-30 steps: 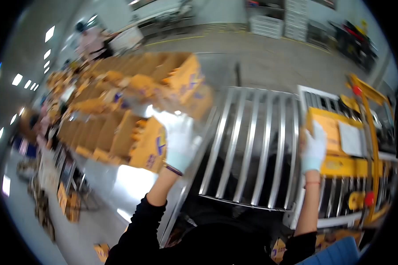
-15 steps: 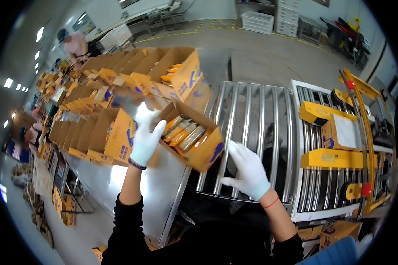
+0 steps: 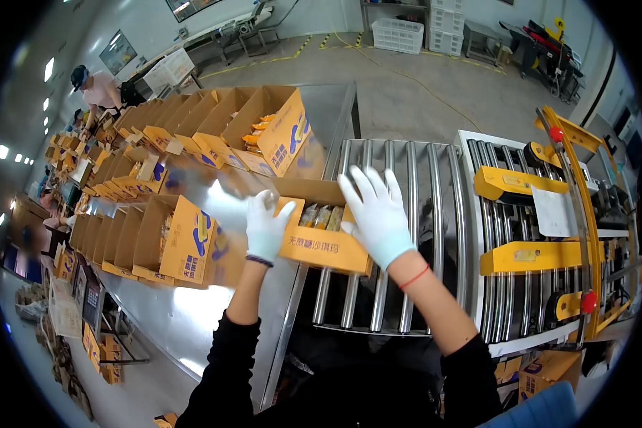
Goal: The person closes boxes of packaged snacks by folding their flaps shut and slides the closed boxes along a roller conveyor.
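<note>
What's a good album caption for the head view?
White-gloved left hand and right hand flank an open orange cardboard box of wrapped bars partly over silver metal rollers.

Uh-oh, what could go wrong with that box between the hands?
The open-topped, yellow-orange cardboard box might snag or tip where the shiny, flat metal table meets the long silver metal rollers. Its small, shiny wrapped packets could spill, because they lie uncovered. The right white-gloved hand is spread open, so its grip might be too loose to steady the box.
</note>
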`<state>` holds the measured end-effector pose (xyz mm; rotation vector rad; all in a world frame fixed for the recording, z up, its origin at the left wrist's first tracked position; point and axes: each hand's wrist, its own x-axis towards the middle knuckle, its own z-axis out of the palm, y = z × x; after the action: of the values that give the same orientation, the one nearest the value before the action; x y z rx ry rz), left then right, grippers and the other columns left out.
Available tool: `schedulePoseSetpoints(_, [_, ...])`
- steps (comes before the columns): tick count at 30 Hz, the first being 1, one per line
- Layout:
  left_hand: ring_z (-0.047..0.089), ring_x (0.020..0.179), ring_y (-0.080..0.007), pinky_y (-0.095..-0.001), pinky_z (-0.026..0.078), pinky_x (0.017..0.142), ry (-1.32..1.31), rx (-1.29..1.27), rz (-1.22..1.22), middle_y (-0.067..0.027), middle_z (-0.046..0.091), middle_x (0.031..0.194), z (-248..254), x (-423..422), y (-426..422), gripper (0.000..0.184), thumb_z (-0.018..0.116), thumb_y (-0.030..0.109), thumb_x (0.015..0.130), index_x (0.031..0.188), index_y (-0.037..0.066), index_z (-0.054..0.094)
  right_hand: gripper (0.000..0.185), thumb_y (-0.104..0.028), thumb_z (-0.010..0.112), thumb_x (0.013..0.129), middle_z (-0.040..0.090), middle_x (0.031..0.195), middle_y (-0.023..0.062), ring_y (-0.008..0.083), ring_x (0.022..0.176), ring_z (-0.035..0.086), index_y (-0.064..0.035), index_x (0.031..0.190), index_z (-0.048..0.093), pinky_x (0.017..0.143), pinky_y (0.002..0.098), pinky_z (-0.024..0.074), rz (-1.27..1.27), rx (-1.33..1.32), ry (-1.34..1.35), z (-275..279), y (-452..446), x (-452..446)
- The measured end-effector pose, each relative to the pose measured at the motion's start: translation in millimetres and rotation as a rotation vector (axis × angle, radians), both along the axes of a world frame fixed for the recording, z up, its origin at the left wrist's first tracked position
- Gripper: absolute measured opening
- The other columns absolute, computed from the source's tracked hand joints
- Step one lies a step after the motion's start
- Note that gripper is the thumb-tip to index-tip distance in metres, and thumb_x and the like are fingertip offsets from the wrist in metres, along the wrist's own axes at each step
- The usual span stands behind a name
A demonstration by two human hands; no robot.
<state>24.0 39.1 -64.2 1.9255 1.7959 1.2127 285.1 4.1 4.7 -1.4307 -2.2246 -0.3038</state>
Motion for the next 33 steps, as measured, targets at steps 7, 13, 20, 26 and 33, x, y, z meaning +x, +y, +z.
schedulePoseSetpoints(7, [0.062,0.115,-0.0155,-0.0312,0.052,0.097,-0.667,-0.522,-0.341,-0.0092,0.065,0.127,-9,20,10,0.047,0.060,0.029,0.106,0.138,-0.005,0.055,0.100,-0.047,0.089,0.069,0.050,0.148,0.0119,0.0274,0.140,0.045,-0.0071,0.150,0.046,0.125,0.0518,0.0242,0.136,-0.288,0.045,-40,-71,46])
schedulePoseSetpoints(13, [0.067,0.108,-0.0248,-0.0372,0.053,0.097,-0.510,-0.086,-0.290,-0.0186,0.069,0.119,-18,229,2,0.048,0.066,0.029,0.100,0.135,-0.003,0.057,0.109,-0.035,0.092,0.064,0.042,0.157,0.0195,0.0362,0.148,0.036,0.0018,0.153,0.039,0.127,0.0528,0.0195,-0.378,-0.256,-0.047,-32,-42,139])
schedulePoseSetpoints(20, [0.067,0.094,-0.0325,-0.0417,0.053,0.082,-0.050,0.035,-0.449,-0.0190,0.067,0.101,1,204,47,0.044,0.071,0.036,0.087,0.114,0.001,0.067,0.075,-0.020,0.071,0.086,0.045,0.155,0.0201,0.0359,0.147,0.037,0.0011,0.152,0.042,0.126,0.0500,0.0236,-0.450,-0.083,-0.054,-56,-21,179])
schedulePoseSetpoints(26, [0.064,0.117,-0.0331,-0.0616,0.039,0.108,0.649,-0.066,0.437,-0.0120,0.071,0.119,36,-13,162,0.038,0.067,0.040,0.094,0.124,0.015,0.066,0.034,-0.005,0.065,0.082,0.067,0.126,0.0116,0.0321,0.140,0.048,-0.0080,0.115,0.071,0.123,0.0494,0.0284,-0.406,-0.117,-0.132,-56,-21,199])
schedulePoseSetpoints(33, [0.066,0.086,-0.0425,-0.0489,0.052,0.077,0.327,-0.056,-0.070,-0.0226,0.068,0.090,43,-12,46,0.032,0.063,0.036,0.097,0.093,0.005,0.068,0.067,-0.029,0.072,0.086,0.057,0.139,0.0172,0.0352,0.134,0.050,-0.0008,0.142,0.050,0.120,0.0521,0.0300,-0.116,-0.236,0.255,-82,-38,106])
